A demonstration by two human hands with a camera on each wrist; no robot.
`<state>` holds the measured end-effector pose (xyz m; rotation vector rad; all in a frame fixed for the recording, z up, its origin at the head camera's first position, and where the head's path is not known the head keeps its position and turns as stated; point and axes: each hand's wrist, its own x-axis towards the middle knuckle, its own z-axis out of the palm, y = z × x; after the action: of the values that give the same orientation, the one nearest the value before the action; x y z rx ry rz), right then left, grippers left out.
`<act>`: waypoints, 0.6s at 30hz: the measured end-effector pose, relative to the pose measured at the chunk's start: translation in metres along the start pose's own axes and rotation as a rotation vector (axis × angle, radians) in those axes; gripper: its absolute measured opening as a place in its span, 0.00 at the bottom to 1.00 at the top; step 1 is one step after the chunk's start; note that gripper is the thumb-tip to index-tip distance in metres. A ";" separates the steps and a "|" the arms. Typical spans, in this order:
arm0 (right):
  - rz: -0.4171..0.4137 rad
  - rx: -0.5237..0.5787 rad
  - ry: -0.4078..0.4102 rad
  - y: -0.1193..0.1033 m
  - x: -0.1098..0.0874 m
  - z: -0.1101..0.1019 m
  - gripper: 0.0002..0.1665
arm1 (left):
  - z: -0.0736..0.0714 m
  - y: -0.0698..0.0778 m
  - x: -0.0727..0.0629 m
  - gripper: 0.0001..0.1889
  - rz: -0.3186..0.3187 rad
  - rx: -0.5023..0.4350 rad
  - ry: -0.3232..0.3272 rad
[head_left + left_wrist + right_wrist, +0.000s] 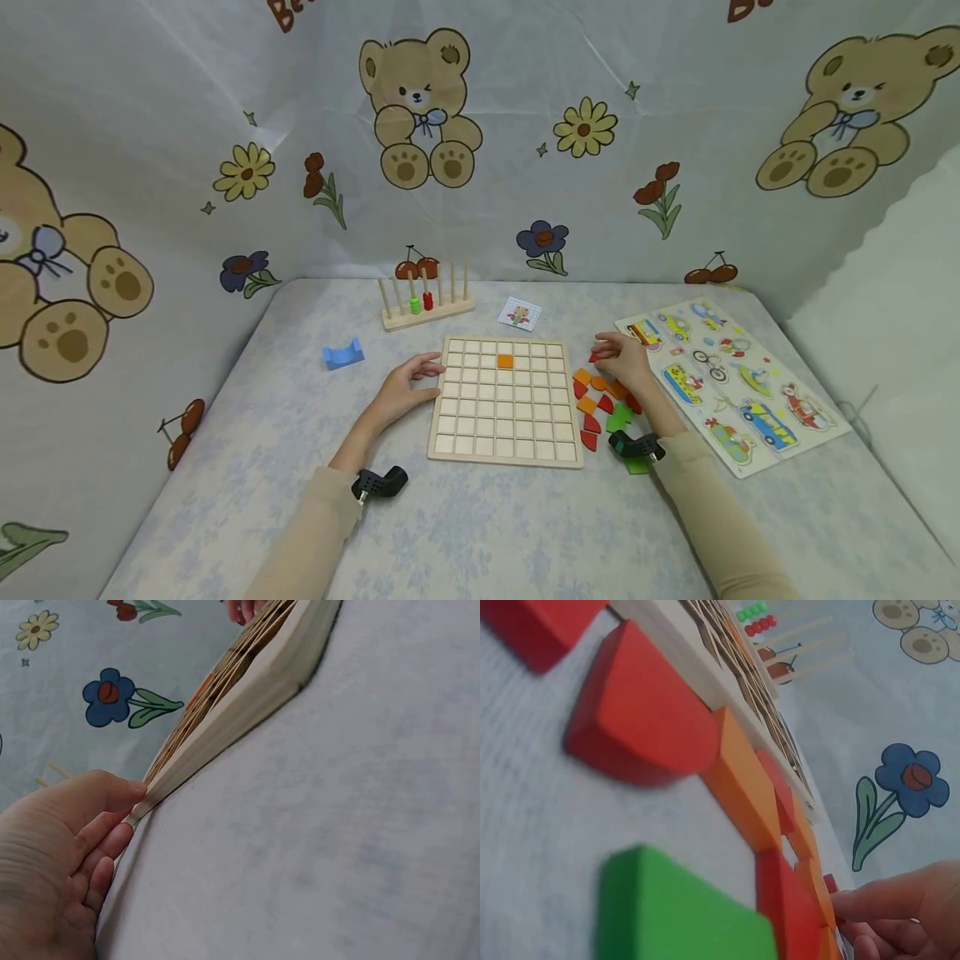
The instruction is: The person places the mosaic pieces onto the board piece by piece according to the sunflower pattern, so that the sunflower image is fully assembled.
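Note:
A square wooden grid board (505, 459) lies on the table with one orange square (506, 362) in an upper cell. At the board's left edge is my left hand (402, 385), its thumb and loosely bent fingers touching the side; the left wrist view shows the thumb (112, 791) right at the rim. To the right of the board, my right hand (624, 360) pinches a small red block (830, 883) between thumb and fingers, which hide most of it. Below that hand lie loose red quarter-round pieces (591, 423), orange pieces (587, 405) and green pieces (637, 466).
Behind the board stand a wooden peg rack (450, 309) with green and red beads and a small picture card (519, 314). A blue curved block (343, 355) is at the left. On the right lies a vehicle puzzle board (720, 400), close beside my right forearm.

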<state>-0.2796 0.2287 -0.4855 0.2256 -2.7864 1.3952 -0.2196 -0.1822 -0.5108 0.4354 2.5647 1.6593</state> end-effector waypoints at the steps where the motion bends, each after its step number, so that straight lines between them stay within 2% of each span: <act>1: -0.007 0.001 0.003 0.000 0.000 0.000 0.27 | 0.000 0.000 0.000 0.33 -0.001 -0.005 -0.001; 5: -0.030 0.026 0.007 -0.002 0.000 0.002 0.26 | 0.001 0.000 0.000 0.33 0.004 -0.033 0.001; 8: -0.059 0.071 -0.007 -0.014 -0.001 0.009 0.26 | 0.001 0.001 0.000 0.33 0.011 -0.041 0.001; 12: -0.092 0.133 -0.070 -0.037 0.000 0.026 0.28 | 0.000 0.001 -0.001 0.33 0.006 -0.019 0.002; 18: -0.103 0.145 -0.153 -0.063 0.007 0.056 0.28 | 0.000 -0.001 0.000 0.32 0.013 -0.005 -0.001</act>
<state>-0.2754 0.1465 -0.4684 0.4916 -2.7448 1.6202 -0.2202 -0.1826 -0.5112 0.4528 2.5618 1.6690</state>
